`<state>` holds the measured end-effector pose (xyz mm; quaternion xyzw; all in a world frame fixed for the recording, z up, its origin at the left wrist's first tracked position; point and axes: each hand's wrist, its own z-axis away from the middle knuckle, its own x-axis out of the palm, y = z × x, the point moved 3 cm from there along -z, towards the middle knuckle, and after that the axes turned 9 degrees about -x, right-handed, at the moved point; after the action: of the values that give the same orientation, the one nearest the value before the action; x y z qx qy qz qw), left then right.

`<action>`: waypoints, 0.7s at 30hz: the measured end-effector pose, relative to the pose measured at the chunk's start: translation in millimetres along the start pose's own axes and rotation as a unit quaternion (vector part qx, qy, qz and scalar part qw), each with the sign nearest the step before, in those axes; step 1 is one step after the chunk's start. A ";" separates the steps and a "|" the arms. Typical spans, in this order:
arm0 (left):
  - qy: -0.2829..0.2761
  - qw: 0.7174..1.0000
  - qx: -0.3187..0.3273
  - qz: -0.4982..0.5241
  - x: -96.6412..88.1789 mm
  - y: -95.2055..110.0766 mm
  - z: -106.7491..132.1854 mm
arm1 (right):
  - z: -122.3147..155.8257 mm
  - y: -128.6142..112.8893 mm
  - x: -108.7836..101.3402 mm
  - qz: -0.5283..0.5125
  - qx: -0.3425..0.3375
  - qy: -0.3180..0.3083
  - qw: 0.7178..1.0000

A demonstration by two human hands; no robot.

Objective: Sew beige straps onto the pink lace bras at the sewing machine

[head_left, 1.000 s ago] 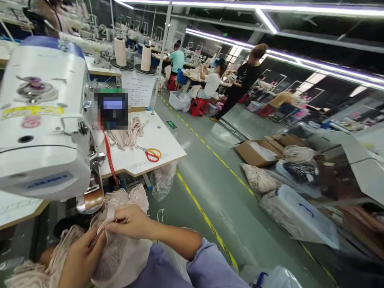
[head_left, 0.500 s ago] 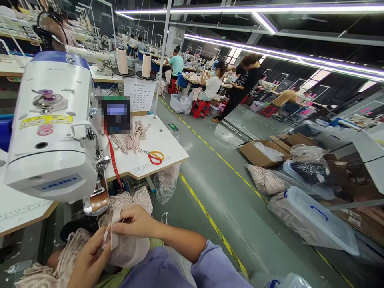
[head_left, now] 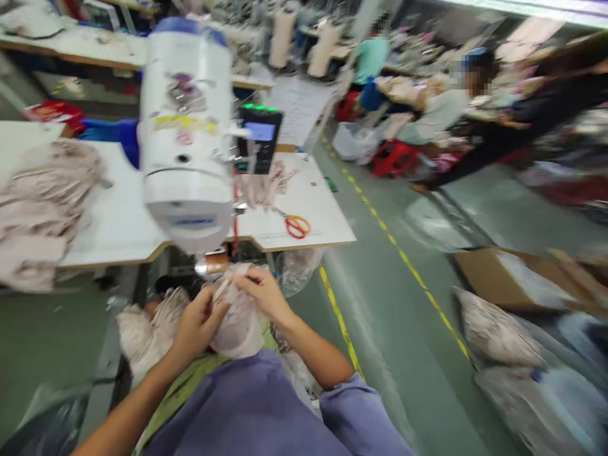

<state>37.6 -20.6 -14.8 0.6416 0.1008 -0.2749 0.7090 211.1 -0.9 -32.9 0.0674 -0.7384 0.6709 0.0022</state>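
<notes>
A pale pink lace garment [head_left: 237,329] with a rounded, cup-like part hangs over my lap, its upper edge pinched between both hands. My left hand [head_left: 197,320] grips it with thumb and fingers from the left side. My right hand [head_left: 266,294] is closed on the upper right of the same edge. Just above my hands is the sewing machine [head_left: 187,145], with a brown and metal curved part [head_left: 213,263] at its lower end. More pale pink lace pieces [head_left: 154,329] are heaped left of my lap. Motion blurs the fine details.
Red-and-orange-handled scissors [head_left: 297,226] and a bunch of pink strips [head_left: 263,187] lie on the white tabletop [head_left: 323,202]. A fabric pile [head_left: 47,190] sits at left. Cardboard boxes [head_left: 489,278] and stuffed bags [head_left: 498,329] stand at right. Co-workers are in the background.
The view has swung left and down, bringing the fabric pile on the left table into sight. Both hands still hold the garment, now with its cup-like part more squarely in front of me.
</notes>
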 end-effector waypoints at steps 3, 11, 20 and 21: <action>0.049 0.997 0.059 -0.018 -8.6 3.3 -3.5 | -11.0 8.1 0.1 -0.055 0.061 -0.001 0.997; -0.018 0.999 0.038 -0.013 -36.3 11.0 -22.5 | -53.2 12.7 -20.5 -0.046 0.091 0.012 0.995; -0.045 0.998 -0.029 0.016 -39.1 9.9 -29.4 | -98.1 8.3 -11.3 0.233 -0.111 0.004 0.966; -0.047 0.998 -0.034 0.015 -38.8 9.9 -29.4 | -101.6 9.5 -9.0 0.249 -0.128 -0.003 0.960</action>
<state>16.8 18.2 8.3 0.6050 0.0665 -0.2904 0.7384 210.2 101.5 -33.0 -0.1175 -0.8113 0.5504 -0.1581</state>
